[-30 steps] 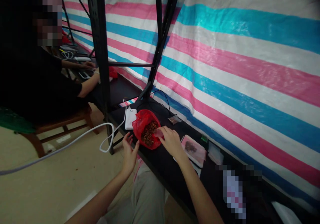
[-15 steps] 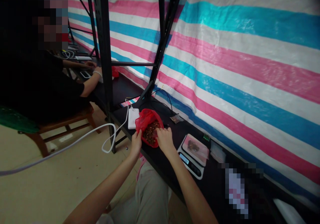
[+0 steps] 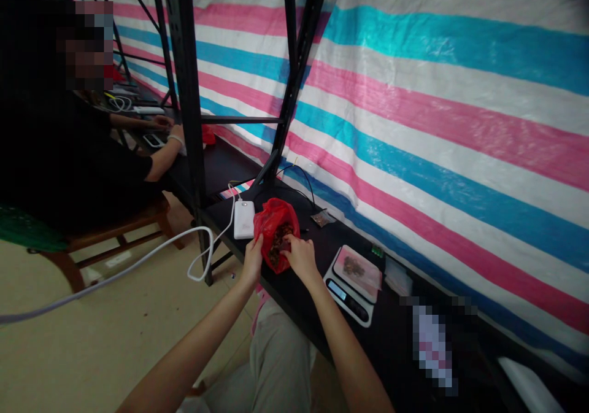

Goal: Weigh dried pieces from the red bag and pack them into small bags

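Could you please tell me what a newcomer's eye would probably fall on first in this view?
Most likely the large striped sheet in pink, blue and white, filling the background behind the black table. Next, perhaps, the bright red bag of small brown pieces, with the left hand at its rim and the right hand at its opening. To its right, the white scale with its lit display also stands out.

Left hand, earlier apart, now gripping red bag; bag mouth narrower; right hand farther in.
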`<state>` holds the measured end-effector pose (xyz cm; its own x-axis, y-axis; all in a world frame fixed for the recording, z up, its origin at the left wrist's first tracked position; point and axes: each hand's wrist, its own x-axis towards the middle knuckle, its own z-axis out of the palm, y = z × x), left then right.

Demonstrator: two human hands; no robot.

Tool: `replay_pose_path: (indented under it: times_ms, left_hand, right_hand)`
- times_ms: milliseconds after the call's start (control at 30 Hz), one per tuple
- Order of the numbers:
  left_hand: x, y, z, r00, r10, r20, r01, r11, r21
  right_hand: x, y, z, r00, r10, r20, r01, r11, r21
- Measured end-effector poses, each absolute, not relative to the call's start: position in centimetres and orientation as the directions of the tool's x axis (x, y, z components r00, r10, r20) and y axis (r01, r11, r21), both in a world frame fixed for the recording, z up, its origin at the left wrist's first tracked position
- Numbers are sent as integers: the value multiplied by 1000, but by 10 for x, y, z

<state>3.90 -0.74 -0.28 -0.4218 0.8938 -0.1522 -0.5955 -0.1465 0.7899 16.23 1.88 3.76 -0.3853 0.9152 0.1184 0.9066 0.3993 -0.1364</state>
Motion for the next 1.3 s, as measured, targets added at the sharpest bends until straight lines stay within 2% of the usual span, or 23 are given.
replay_pose_path:
  times_ms: [167, 267, 333, 400, 433, 467, 533, 600, 633, 700, 800, 900, 967, 1133, 1200, 1300]
  left_hand:
    - [43, -5, 1, -412, 897, -159, -639, -159, 752]
    - [41, -7, 2, -451, 881, -145, -556, -150, 817]
    - [37, -16, 0, -586, 808, -63, -367, -194, 910]
    - [33, -32, -3, -744, 652, 143, -35, -253, 967]
    - [31, -41, -6, -772, 567, 287, 161, -263, 951]
    - [29, -51, -8, -726, 520, 449, 365, -262, 893]
    - [27, -65, -12, -409, 576, 708, 705, -293, 646]
    - [29, -71, -13, -77, 689, 721, 853, -328, 405]
    - [31, -71, -12, 25, 726, 687, 883, -338, 326]
    - [36, -66, -9, 101, 759, 644, 910, -332, 248]
    - [45, -53, -2, 146, 777, 612, 898, -364, 248]
    - [50, -39, 6, 147, 802, 579, 851, -401, 340]
    - [52, -28, 12, 127, 827, 548, 792, -417, 446]
    - [54, 7, 38, -10, 865, 502, 487, -434, 758]
    - [55, 21, 52, -64, 861, 505, 422, -435, 795]
    - [57, 34, 70, -77, 845, 530, 479, -434, 763]
  right_hand:
    - [163, 20, 35, -366, 922, 125, 897, 385, -216]
    - [167, 23, 29, -350, 926, 139, 849, 377, -371]
    - [172, 25, 24, -332, 930, 159, 789, 366, -493]
    - [178, 27, 20, -313, 929, 195, 712, 366, -599]
    - [182, 26, 19, -301, 929, 214, 668, 366, -648]
    - [186, 26, 19, -290, 928, 233, 617, 367, -696]
    - [196, 23, 19, -266, 923, 277, 508, 379, -774]
    - [208, 17, 21, -239, 915, 324, 421, 399, -815]
    - [216, 14, 22, -224, 911, 345, 396, 409, -822]
    - [235, 7, 23, -193, 909, 370, 385, 417, -823]
    - [269, -3, 23, -115, 922, 368, 428, 381, -820]
    - [304, -13, 20, 2, 930, 366, 456, 325, -828]
    - [324, -19, 19, 77, 928, 364, 445, 294, -846]
    - [356, -33, 24, 176, 926, 333, 421, 235, -876]
    - [365, -37, 27, 196, 915, 352, 436, 240, -867]
    - [377, -42, 27, 222, 904, 365, 440, 242, -865]
